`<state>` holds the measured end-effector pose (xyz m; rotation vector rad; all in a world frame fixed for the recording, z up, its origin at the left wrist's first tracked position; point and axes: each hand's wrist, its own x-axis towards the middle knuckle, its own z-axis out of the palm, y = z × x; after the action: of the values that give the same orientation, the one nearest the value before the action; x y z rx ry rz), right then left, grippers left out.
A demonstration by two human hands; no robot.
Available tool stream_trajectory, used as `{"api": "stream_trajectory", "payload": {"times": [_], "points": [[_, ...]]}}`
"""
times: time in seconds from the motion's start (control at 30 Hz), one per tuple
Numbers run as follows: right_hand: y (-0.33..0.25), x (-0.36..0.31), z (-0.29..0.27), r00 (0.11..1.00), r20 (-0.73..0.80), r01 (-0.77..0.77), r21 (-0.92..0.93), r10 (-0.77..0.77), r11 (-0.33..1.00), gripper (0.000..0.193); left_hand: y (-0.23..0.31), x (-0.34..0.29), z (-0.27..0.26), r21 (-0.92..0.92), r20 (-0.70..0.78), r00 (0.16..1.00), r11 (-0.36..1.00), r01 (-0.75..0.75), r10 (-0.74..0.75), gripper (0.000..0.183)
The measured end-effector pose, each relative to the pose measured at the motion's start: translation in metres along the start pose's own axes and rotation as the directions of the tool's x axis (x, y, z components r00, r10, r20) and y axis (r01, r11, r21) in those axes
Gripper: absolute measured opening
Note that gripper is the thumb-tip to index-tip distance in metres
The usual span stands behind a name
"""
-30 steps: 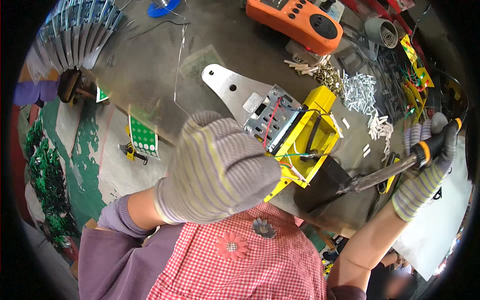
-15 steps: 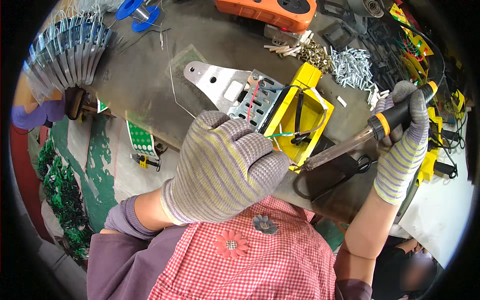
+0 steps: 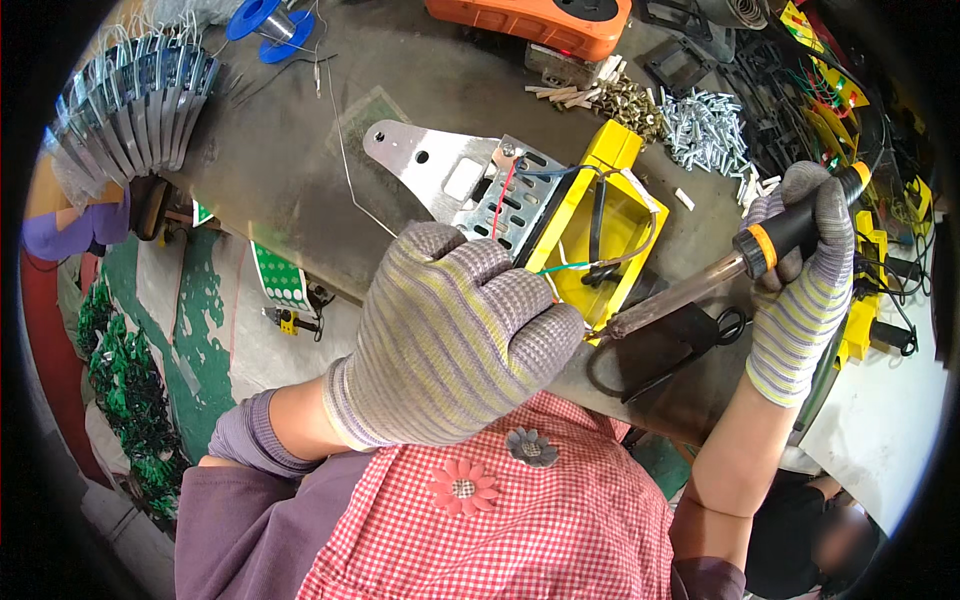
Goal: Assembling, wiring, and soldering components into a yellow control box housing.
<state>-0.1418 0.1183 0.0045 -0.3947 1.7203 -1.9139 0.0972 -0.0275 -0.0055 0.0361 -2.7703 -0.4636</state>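
My left hand (image 3: 455, 335), in a striped grey glove, grips the near end of a yellow plastic housing (image 3: 600, 225) fixed to a slotted metal bracket (image 3: 460, 180). Red, blue, green and black wires run across the housing. My right hand (image 3: 795, 285), also gloved, holds a soldering iron (image 3: 735, 265) by its black and orange handle. Its tip points down-left to the housing's near right corner, close to the wire ends.
The grey workbench (image 3: 270, 140) holds a stack of metal brackets (image 3: 125, 100) at the far left, a blue solder spool (image 3: 268, 18), an orange device (image 3: 545, 20), a pile of screws (image 3: 705, 125) and black scissors (image 3: 665, 345). Yellow parts lie at the right edge.
My left hand and the housing have shifted slightly. My right hand has brought the soldering iron in closer, its tip now at the housing's near corner.
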Motion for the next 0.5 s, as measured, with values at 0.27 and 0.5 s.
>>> {"api": "stream_trajectory", "payload": {"times": [0.27, 0.5], "points": [[-0.001, 0.008, -0.008, 0.998, 0.047, -0.034, 0.034, 0.032, 0.999, 0.032, -0.010, -0.001, -0.009, -0.088, -0.149, 0.989, 0.996, 0.011, -0.024, 0.036], [-0.022, 0.006, -0.031, 0.997, -0.078, 0.007, 0.142, 0.004, 0.990, 0.033, -0.056, 0.015, -0.021, 0.152, -0.483, 0.873, 0.976, 0.157, -0.065, 0.014]]}}
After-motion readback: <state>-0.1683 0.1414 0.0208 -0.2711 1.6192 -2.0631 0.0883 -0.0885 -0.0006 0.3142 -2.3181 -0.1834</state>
